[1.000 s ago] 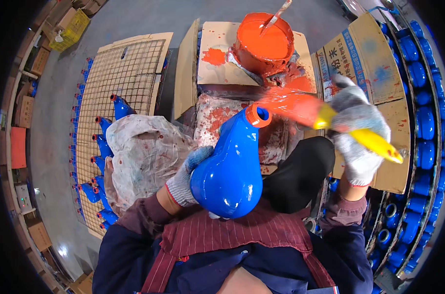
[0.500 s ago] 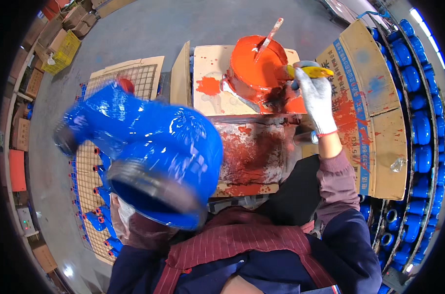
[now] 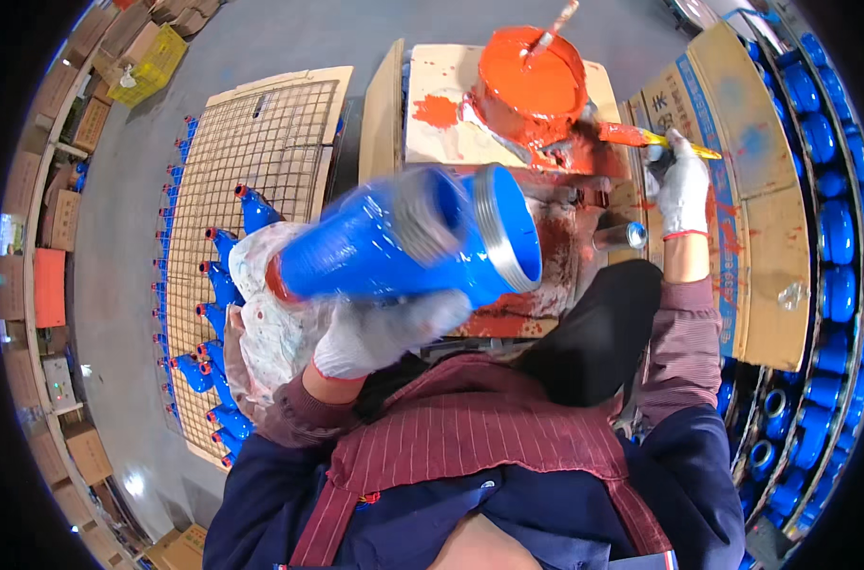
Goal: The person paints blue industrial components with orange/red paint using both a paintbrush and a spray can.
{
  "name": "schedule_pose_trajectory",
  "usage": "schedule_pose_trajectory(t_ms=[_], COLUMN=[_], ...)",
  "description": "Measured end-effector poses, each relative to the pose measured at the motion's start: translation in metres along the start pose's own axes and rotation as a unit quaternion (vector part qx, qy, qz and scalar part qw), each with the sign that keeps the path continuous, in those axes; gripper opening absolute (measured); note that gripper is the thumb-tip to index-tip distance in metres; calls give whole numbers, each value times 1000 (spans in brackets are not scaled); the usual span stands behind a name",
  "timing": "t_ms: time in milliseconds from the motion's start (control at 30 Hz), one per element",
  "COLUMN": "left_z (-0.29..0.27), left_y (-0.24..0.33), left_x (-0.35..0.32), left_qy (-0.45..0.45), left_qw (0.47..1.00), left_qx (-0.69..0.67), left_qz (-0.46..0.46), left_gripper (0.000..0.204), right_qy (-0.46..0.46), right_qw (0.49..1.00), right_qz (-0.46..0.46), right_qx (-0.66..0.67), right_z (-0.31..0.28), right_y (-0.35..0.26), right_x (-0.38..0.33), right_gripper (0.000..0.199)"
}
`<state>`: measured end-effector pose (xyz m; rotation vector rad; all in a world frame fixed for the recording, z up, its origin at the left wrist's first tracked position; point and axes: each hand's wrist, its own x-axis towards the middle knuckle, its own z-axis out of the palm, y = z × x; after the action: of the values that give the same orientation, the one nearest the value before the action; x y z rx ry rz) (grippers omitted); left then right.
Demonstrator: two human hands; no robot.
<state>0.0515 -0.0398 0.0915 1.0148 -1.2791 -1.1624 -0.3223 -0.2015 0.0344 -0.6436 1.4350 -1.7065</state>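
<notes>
A glossy blue pipe fitting (image 3: pixel 356 249) lies tilted across my left hand (image 3: pixel 389 328), whose gloved fingers close round its underside. Its narrow end is painted red, while threaded metal rings and a wide opening face right. Motion smears part of it. My gloved right hand (image 3: pixel 684 190) grips a paintbrush (image 3: pixel 632 135) with a yellow handle. The brush's red-coated end points left, beside the lower wall of a pot of red paint (image 3: pixel 535 81). A paint-stained stick (image 3: pixel 552 28) leans in the pot.
To the left, a wire-mesh rack (image 3: pixel 261 133) holds several blue fittings with red tips. Stained white cloth (image 3: pixel 270 332) lies by my left forearm. A metal can (image 3: pixel 622 237) sits below the brush. Cardboard (image 3: pixel 765 218) stands at right, before shelves of blue parts (image 3: pixel 836 223).
The blue fitting has turned and moved right, its opening now facing right. My right hand and the brush have shifted right, away from the pot's rim. The whole view has shifted too.
</notes>
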Motion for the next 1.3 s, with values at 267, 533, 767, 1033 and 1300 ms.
schedule_pose_trajectory(t_ms=[267,533,767,1033,1300], left_z=[-2,11,35,69,84], left_y=[9,5,-15,17,20], left_x=[16,3,-1,3,8], left_qy=[-243,-270,-43,-5,-128], left_qw=[823,828,896,898,564], left_qx=[272,268,235,-378,-736], left_qz=[435,412,374,-225,-351], left_gripper=[50,42,78,48,74], right_qy=[-292,-282,-214,-289,-373], right_qw=[940,869,868,844,861], right_qz=[-104,-83,-344,-412,-335], right_qx=[-140,-398,-287,-188,-83], right_z=[55,76,25,-10,-29], right_y=[-95,-156,-121,-98,-86], right_x=[-137,-218,-238,-214,-145], right_gripper=[31,31,20,29,28])
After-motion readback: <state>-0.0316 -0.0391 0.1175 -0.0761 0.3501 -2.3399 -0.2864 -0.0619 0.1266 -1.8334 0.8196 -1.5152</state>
